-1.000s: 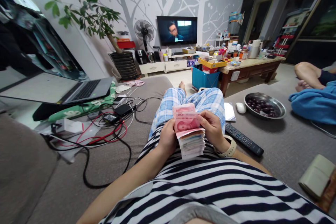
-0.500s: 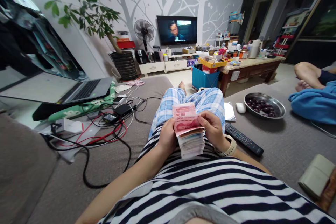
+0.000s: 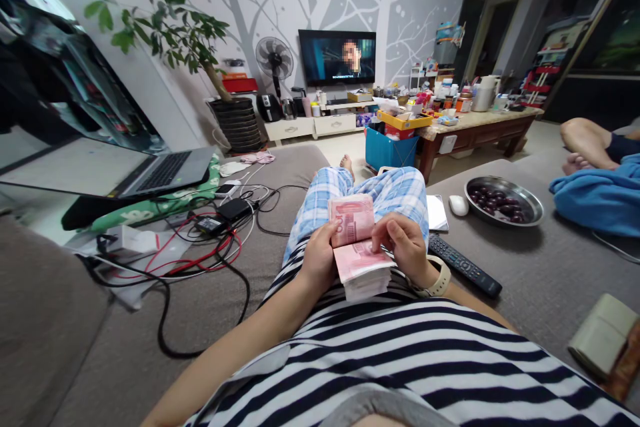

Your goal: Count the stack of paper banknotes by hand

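Observation:
My left hand (image 3: 321, 257) is closed around the left edge of a thick wad of red banknotes (image 3: 361, 263), held over my lap. The wad bends in the middle: one part (image 3: 351, 219) stands up on the far side, and the other fans down toward my striped shirt. My right hand (image 3: 404, 245), with a pale watch on its wrist, is closed at the right side of the wad. Its curled fingers press on the face of the near notes, the thumb lying over them. Part of the fingertips is hidden behind the hand.
On the sofa to the right lie a remote control (image 3: 465, 265), a white mouse (image 3: 458, 205), a metal bowl (image 3: 536, 212) of dark round fruit and a pale wallet (image 3: 604, 333). Tangled cables (image 3: 220, 250) and a laptop (image 3: 173, 170) are at left. Another person's leg (image 3: 590, 140) shows far right.
The upper note has flipped from the near part to the far part of the wad. My right fingers have moved slightly down and curled onto the near notes. My left hand stays put.

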Demonstrator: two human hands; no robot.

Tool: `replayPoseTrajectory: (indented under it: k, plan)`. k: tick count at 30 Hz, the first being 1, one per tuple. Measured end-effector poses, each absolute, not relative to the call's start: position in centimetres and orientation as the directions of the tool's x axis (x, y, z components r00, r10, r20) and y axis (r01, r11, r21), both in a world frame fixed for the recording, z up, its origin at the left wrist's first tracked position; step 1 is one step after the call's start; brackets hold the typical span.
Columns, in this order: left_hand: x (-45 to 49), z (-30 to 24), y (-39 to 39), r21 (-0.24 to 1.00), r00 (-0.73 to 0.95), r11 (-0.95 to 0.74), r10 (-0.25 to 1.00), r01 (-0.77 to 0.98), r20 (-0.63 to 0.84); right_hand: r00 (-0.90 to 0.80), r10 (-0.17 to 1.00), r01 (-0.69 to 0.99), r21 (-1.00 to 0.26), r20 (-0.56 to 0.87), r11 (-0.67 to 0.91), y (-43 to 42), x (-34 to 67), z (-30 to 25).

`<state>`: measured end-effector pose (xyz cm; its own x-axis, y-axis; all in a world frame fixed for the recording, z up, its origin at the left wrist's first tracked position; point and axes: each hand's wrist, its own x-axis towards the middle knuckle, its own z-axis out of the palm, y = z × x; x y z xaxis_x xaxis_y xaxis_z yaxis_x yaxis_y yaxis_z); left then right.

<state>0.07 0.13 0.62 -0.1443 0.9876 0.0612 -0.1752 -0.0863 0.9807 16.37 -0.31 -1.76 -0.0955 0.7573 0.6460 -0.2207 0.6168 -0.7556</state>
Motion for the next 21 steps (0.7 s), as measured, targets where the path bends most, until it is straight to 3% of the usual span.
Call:
replayPoseTrajectory:
  k: [6, 11, 21]
  plan:
    - [0.31, 0.06, 0.42, 0.959, -0.144, -0.073, 0.989, -0.273, 0.035, -0.010, 0.789, -0.119, -0.784, 0.614, 0.609, -0.17, 16.31, -1.35]
    - [0.53, 0.01, 0.37, 0.921, -0.024, -0.001, 1.000, -0.390, -0.009, 0.089, 0.839, -0.042, -0.840, 0.536, 0.541, 0.34, 16.15, -1.20]
    - [0.59, -0.26, 0.10, 0.867, 0.115, 0.089, 0.993, -0.491, -0.036, 0.029, 0.864, 0.001, -0.865, 0.502, 0.502, 0.57, 16.10, -1.07]
